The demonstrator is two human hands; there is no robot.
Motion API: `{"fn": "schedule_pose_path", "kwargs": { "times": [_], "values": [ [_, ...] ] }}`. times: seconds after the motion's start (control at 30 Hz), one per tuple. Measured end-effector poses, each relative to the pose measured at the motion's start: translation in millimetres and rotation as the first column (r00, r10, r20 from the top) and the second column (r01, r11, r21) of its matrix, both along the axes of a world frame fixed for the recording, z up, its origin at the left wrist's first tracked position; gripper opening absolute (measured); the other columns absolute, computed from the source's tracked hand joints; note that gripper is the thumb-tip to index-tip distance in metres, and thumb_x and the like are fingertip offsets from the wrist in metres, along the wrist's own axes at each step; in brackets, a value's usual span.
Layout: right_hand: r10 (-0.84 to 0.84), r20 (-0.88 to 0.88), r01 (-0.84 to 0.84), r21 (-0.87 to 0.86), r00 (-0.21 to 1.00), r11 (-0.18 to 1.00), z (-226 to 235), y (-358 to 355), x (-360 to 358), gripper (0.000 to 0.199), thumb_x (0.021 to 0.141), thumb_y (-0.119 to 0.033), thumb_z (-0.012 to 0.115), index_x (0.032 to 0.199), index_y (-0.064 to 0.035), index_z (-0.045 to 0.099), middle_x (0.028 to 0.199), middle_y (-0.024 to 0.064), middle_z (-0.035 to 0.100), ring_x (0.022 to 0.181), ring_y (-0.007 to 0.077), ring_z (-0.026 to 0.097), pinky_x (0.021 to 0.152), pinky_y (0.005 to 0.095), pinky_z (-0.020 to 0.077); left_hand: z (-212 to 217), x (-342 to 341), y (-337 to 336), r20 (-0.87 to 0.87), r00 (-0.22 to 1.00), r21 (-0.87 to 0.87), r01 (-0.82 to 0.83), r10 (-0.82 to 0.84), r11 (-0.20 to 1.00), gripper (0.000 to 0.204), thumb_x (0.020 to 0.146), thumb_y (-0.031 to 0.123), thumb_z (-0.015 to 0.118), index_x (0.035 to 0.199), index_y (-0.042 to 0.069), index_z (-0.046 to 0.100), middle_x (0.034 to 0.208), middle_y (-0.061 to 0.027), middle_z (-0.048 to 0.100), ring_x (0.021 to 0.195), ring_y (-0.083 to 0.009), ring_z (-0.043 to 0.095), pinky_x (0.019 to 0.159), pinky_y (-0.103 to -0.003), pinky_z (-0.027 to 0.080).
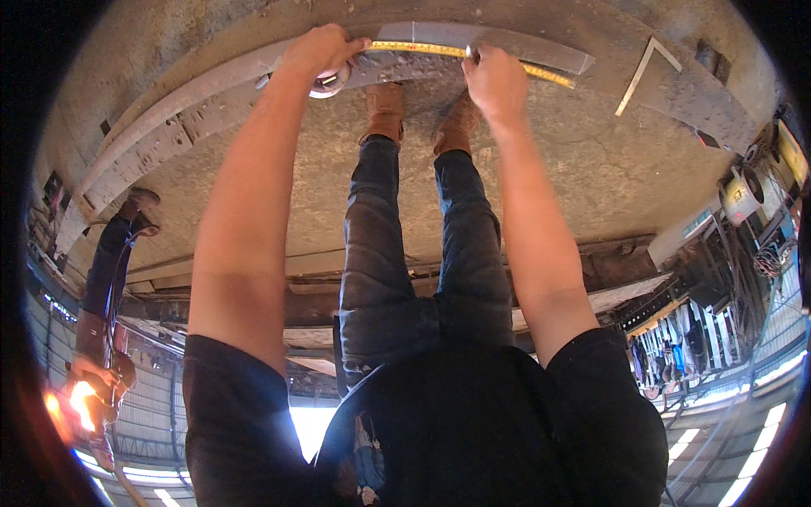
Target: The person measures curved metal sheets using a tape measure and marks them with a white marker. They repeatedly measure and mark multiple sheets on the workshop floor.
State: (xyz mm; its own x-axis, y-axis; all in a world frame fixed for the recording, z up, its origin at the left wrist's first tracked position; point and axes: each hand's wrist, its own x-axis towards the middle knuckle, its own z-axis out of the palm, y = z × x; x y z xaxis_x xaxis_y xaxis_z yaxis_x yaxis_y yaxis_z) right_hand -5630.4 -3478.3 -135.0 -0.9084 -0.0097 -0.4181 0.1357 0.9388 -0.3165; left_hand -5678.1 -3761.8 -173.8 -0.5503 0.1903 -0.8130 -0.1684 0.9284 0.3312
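A tape measure's yellow blade stretches along a long grey steel bar in front of my boots. My left hand is closed at the near end of the blade, with the round shiny tape measure case just below the fingers. Farther right, my right hand is closed in a pinch over the blade. Its thumb and fingers hold a small white stick, which looks like chalk. A thin pale line crosses the bar between my hands. Past my right hand, the blade's free end angles off the bar.
A metal square lies on the steel at the right. My brown boots stand close to the bar. At the far left a person works beside a bright glare. A metal drum and a rack of tools are on the right.
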Motion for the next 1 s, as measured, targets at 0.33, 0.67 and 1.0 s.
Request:
{"fn": "schedule_pose_path", "kwargs": {
  "times": [0.33, 0.67, 1.0],
  "values": [
    [-0.161, -0.007, 0.160, -0.066, 0.987, 0.985, 7.6, 22.0, 5.0, 0.031, 0.091, -0.036, 0.063, 0.104, -0.0086, 0.068, 0.083, 0.0202, 0.071, 0.081, 0.0427, 0.069, 0.073, 0.0525, 0.0537, 80.0, 114.4, 2.6, 0.365, 0.923, 0.186, -0.203, 0.124, 0.961, 0.059, 0.095, 0.060, 0.054, 0.088, 0.006, 0.077, 0.077, -0.0077, 0.075, 0.077, -0.0231, 0.072, 0.075, -0.040, 0.055],
    [-0.110, -0.032, 0.109, -0.049, 0.993, 0.993, -16.7, -0.6, 9.1, 0.028, 0.094, -0.033, 0.061, 0.101, -0.0061, 0.066, 0.084, 0.0186, 0.072, 0.082, 0.0414, 0.069, 0.072, 0.0515, 0.0532, 153.1, 277.0, 45.5, 0.519, 0.787, 0.041, -0.414, 0.335, 0.909, 0.056, 0.098, 0.053, 0.051, 0.084, 0.005, 0.076, 0.078, -0.0154, 0.073, 0.080, -0.0314, 0.072, 0.077, -0.043, 0.055],
    [-0.053, -0.082, 0.048, -0.063, 0.995, 0.997, -16.5, -1.9, 4.9, 0.027, 0.093, -0.032, 0.063, 0.095, -0.0047, 0.065, 0.083, 0.0204, 0.071, 0.079, 0.0426, 0.069, 0.070, 0.0523, 0.0535, 139.1, 290.2, 72.3, 0.287, 0.928, -0.008, -0.247, 0.239, 0.969, 0.051, 0.099, 0.051, 0.048, 0.087, 0.011, 0.078, 0.082, -0.0201, 0.072, 0.081, -0.0388, 0.070, 0.077, -0.047, 0.056]
  ]
}}
